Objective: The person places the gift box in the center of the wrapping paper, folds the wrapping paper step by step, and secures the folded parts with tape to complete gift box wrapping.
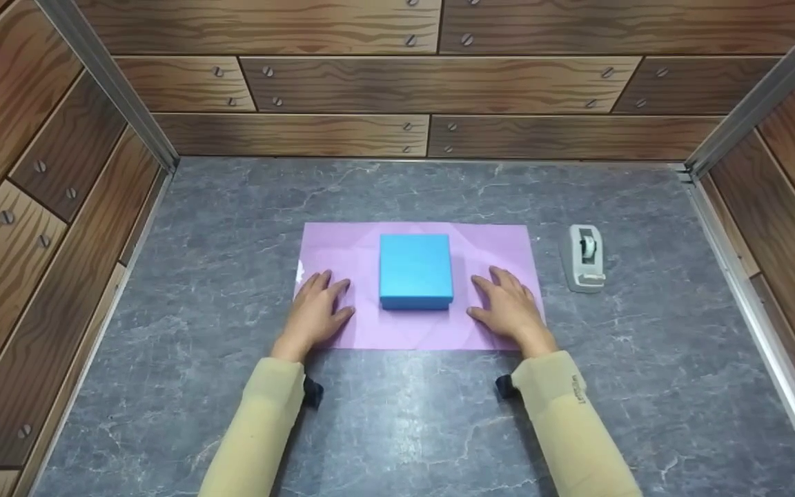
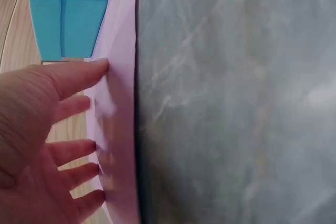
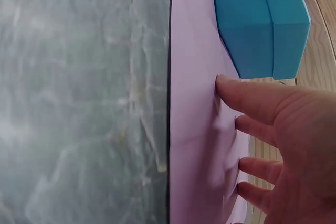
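Observation:
A blue lidded box (image 1: 415, 266) sits near the middle of a flat purple sheet of paper (image 1: 411, 331), which shows faint creases. To the left of the box, my left hand (image 1: 315, 310) rests on the paper with fingers spread. My right hand (image 1: 508, 307) rests on the sheet's right part, its fingers spread as well. Both hands are apart from the box and hold nothing. In the left wrist view the thumb and fingertips touch the purple paper (image 2: 118, 103). The right wrist view shows the same contact on its side, with the blue box (image 3: 257, 24) beyond the thumb.
A grey tape dispenser (image 1: 584, 259) with a roll of tape stands on the table, right of the paper. The grey marbled tabletop (image 1: 397, 428) is bounded by wood-patterned walls (image 1: 432, 83) at the back and both sides. The paper's left edge has a small white patch (image 1: 299, 271).

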A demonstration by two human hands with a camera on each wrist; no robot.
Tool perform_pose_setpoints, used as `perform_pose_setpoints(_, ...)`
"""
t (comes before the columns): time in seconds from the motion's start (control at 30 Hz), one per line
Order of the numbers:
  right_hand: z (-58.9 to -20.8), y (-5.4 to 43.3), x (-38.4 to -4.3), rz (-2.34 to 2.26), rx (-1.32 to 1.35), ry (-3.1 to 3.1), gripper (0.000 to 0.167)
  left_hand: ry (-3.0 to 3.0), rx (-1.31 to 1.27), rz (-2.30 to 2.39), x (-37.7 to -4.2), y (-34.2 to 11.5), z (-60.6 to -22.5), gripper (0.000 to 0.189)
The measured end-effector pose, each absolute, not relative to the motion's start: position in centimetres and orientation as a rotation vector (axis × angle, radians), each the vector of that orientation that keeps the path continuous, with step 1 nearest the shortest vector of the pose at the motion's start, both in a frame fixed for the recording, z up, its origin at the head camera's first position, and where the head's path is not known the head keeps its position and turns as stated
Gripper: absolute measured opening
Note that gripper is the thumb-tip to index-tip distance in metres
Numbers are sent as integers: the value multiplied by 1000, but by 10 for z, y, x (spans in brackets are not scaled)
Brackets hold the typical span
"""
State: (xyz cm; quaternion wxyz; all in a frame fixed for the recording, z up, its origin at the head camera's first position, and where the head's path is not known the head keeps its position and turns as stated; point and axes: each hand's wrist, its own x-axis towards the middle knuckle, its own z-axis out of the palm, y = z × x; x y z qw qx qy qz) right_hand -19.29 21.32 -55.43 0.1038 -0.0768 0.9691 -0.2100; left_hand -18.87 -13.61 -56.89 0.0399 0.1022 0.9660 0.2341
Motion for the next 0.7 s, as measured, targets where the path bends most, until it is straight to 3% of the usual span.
perform_pose_setpoints(0.23, -550, 197, -192, -1066, -211, 2850, 41, 2952, 310, 1124, -183, -117, -569, 41)
perform_pose_setpoints(0.47, -551, 185, -191, -1419, -170, 2683, 50, 2756, 389, 1505, -184, -97, -565, 45)
perform_pose_setpoints(0.7, -556, 179, -188, -1446, -221, 2626, 52, 2695, 361, 1511, -183, -86, -562, 47)
